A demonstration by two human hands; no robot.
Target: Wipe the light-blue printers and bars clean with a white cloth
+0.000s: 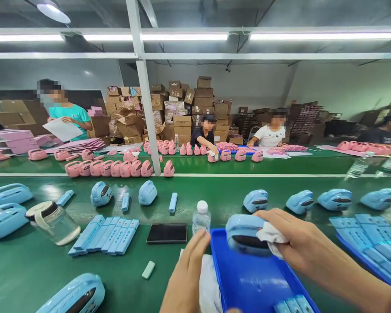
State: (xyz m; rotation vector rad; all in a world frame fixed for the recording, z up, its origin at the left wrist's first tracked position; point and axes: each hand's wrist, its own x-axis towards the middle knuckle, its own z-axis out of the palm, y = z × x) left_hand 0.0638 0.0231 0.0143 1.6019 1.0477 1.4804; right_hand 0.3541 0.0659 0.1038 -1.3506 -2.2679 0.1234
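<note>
My right hand grips a light blue plastic device at the top edge of a blue plastic tray, with a white cloth pressed between palm and device. My left hand stands open at the tray's left rim, holding nothing. Its fingertips are just apart from the device. Beside that hand, a second white cloth hangs over the tray's edge, partly hidden. Several light blue bars show in the tray's near end, cut off by the frame.
Light blue devices and bars lie across the green conveyor belt, with a water bottle, black phone and glass flask. Beyond a white rail, co-workers handle pink devices. Cardboard boxes are stacked behind.
</note>
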